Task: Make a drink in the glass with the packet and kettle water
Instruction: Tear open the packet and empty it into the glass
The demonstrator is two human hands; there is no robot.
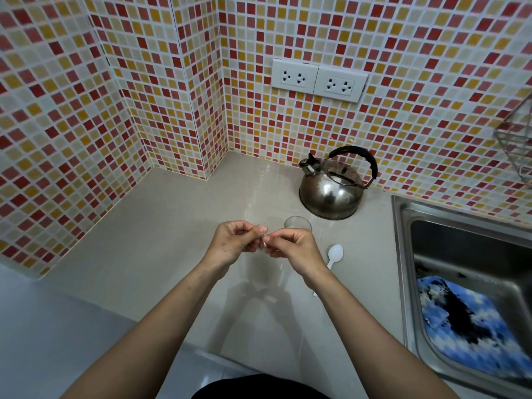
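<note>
Bare hands pinch a small clear packet above the grey table.
Left hand (234, 240) and right hand (290, 246) meet fingertip to fingertip, each grip closed on the packet (263, 245), barely visible between them. White plastic spoon (334, 256) lies just right of the right hand. Glass (298, 223) stands upright just behind the hands; steel kettle (334, 187) farther back by the tiled wall, sink (403, 254) to the right.

packet (263, 245) mostly hidden, rack (516, 145) cut off
</note>
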